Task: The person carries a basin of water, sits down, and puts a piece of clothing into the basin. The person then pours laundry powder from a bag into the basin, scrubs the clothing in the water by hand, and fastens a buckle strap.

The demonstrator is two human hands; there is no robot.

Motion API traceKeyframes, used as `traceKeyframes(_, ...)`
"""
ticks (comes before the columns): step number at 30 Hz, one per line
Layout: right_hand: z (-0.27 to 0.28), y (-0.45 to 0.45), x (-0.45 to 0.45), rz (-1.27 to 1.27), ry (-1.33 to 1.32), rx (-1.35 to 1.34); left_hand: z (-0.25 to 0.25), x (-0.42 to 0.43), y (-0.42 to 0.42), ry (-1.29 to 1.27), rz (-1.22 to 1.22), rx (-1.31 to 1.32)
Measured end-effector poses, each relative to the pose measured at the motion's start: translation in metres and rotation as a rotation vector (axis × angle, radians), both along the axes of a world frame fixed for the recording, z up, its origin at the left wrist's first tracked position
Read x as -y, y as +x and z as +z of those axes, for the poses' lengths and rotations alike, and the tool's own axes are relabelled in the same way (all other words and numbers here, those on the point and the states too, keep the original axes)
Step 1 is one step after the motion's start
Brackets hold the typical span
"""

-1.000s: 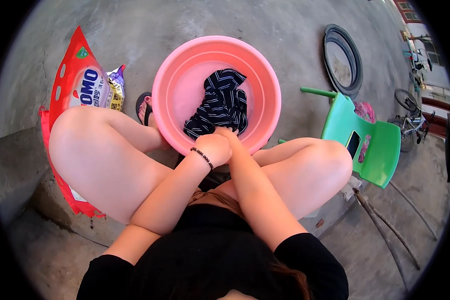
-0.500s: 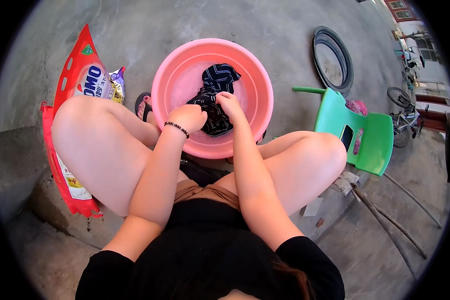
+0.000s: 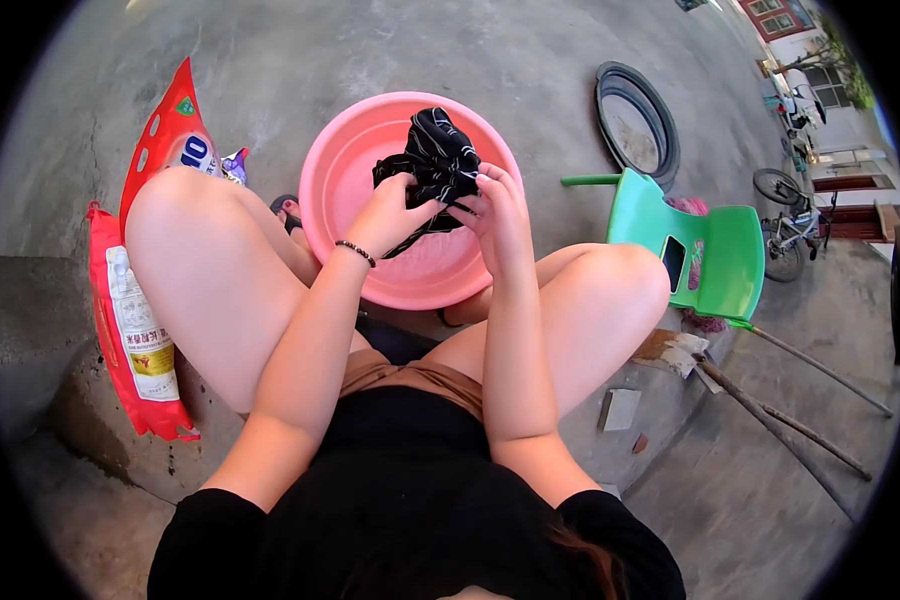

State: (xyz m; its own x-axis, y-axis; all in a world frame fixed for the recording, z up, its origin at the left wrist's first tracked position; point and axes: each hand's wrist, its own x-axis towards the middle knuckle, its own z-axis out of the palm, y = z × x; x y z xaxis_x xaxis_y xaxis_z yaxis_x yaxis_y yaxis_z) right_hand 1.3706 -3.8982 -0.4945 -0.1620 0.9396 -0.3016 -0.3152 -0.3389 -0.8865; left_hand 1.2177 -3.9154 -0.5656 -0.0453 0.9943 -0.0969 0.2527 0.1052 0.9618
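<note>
A black cloth with thin white stripes (image 3: 440, 150) is bunched up over a round pink basin (image 3: 322, 165) with a little water in it. My left hand (image 3: 388, 215), with a dark bead bracelet at the wrist, pinches the lower left part of the cloth. At the cloth's right side, my right hand (image 3: 495, 210) grips its edge between thumb and fingers. Part of the cloth hangs down between my hands into the basin.
Red detergent bags (image 3: 130, 330) stand at the left beside my leg. To the right is a green chair (image 3: 635, 215) with a phone (image 3: 674, 262) on it. A black rubber tub (image 3: 662, 110), wooden sticks (image 3: 770, 430) and a bicycle (image 3: 792, 235) are farther right.
Both hands have moved up from the lower part of the basin, lifting the cloth, which is now gathered between them. The view has shifted slightly.
</note>
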Motion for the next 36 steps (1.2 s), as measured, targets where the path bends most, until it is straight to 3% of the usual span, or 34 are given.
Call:
traceKeyframes(7, -0.03, 0.018, 0.01, -0.076, -0.137, 0.185, 0.011, 0.007, 0.001, -0.142, 0.085, -0.131)
traceKeyframes(10, -0.039, 0.02, 0.007, -0.048, -0.158, 0.176, -0.012, 0.0, -0.005, 0.028, 0.15, -0.059)
traceKeyframes(15, -0.039, 0.022, 0.001, -0.038, 0.018, 0.334, -0.001, -0.002, -0.015, -0.032, 0.245, 0.496)
traceKeyframes(18, -0.06, 0.027, -0.004, 0.044, 0.123, 0.53, 0.019, 0.005, -0.013, -0.077, 0.24, 0.611)
traceKeyframes(19, -0.073, 0.027, -0.006, 0.085, 0.146, 0.674, 0.025, 0.006, -0.013, -0.153, 0.261, 0.605)
traceKeyframes(22, -0.076, 0.019, 0.002, 0.254, 0.178, 1.053, 0.03, 0.005, -0.018, -0.063, 0.232, 0.927)
traceKeyframes(26, -0.076, 0.0, 0.01, 0.277, 0.213, 0.948, 0.05, 0.008, -0.021, -0.065, 0.084, 1.071)
traceKeyframes(27, -0.092, -0.002, 0.006, 0.262, 0.29, 0.799, 0.053, 0.009, -0.022, -0.091, 0.06, 1.099)
traceKeyframes(30, -0.095, 0.002, -0.004, 0.161, 0.164, 0.752, 0.052, 0.008, -0.022, -0.099, 0.059, 1.082)
traceKeyframes(31, -0.099, 0.001, -0.006, -0.004, 0.139, 0.674, 0.05, 0.008, -0.024, -0.076, 0.107, 0.975)
traceKeyframes(33, -0.097, 0.008, -0.009, -0.096, -0.08, 0.365, 0.044, 0.004, -0.029, -0.029, 0.201, 0.762)
traceKeyframes(36, -0.088, 0.011, -0.011, -0.221, -0.167, 0.182, 0.02, -0.003, -0.041, 0.083, 0.271, 0.201)
